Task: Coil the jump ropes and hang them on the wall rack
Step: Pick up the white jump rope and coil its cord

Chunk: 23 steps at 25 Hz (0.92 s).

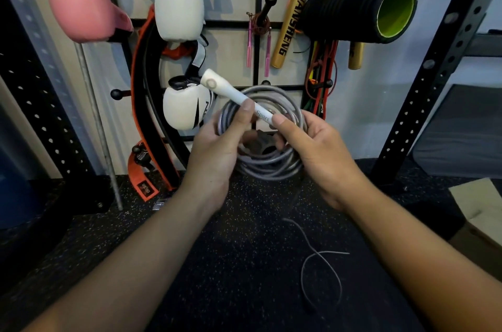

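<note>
Before wall rack [259,23], both hands—left hand [217,146], right hand [312,152]—grip grey rope coil [267,166]; fingers hidden.

A home gym or training room. At twelve o'clock a wall rack [258,24] carries boxing gloves [178,4], a foam roller [361,9] and a pink-handled jump rope [258,38]. Perforated steel rack uprights [440,59] stand at three and nine o'clock on speckled rubber flooring [244,236].

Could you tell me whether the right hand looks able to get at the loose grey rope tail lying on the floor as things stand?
Probably not straight away: the right hand is gripping the coiled grey jump rope and pinching its white handle. The rope tail lies unobstructed on the floor, so freeing that hand should open the way.
</note>
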Each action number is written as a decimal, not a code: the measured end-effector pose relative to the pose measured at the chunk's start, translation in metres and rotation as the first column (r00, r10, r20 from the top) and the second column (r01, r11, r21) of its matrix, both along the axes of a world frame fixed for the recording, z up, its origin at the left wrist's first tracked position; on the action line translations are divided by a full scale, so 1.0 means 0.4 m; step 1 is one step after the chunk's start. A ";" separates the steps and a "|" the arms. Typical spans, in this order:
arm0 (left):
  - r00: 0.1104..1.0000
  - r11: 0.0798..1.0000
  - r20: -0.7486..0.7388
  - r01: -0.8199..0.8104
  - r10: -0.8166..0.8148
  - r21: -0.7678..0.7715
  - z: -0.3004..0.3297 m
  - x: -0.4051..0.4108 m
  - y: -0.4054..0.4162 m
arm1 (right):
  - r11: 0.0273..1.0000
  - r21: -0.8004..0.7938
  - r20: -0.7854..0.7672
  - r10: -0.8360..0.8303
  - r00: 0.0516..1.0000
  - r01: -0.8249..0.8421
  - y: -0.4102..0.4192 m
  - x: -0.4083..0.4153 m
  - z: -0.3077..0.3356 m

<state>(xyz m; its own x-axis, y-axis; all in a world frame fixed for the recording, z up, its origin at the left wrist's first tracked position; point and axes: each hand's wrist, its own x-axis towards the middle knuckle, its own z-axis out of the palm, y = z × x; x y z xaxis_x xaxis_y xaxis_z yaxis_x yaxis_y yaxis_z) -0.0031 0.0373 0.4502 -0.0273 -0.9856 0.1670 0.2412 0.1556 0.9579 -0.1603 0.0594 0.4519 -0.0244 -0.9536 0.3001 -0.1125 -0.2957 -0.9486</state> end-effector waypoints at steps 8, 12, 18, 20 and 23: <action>0.364 0.853 0.890 0.520 -0.276 0.051 0.111 0.110 -0.017 | 0.973 0.124 -0.545 0.230 0.806 -0.193 0.022 -0.057 0.030; 0.444 0.867 0.829 0.491 -0.338 0.091 0.035 0.046 -0.007 | 0.955 0.117 -0.539 0.291 0.791 -0.272 0.029 -0.046 0.020; 0.554 0.845 0.706 0.522 -0.442 0.120 0.021 0.038 0.000 | 0.993 -0.103 -0.547 -0.005 0.837 -0.061 0.017 -0.061 0.016; 0.704 0.882 0.581 0.468 -0.408 0.053 0.029 0.042 -0.001 | 0.995 -0.094 -0.475 -0.075 0.877 0.034 0.003 -0.087 0.011; 0.955 0.955 0.029 0.295 -0.295 0.019 0.041 0.034 -0.007 | 0.993 0.118 -0.212 0.036 0.977 -0.011 -0.005 -0.129 -0.007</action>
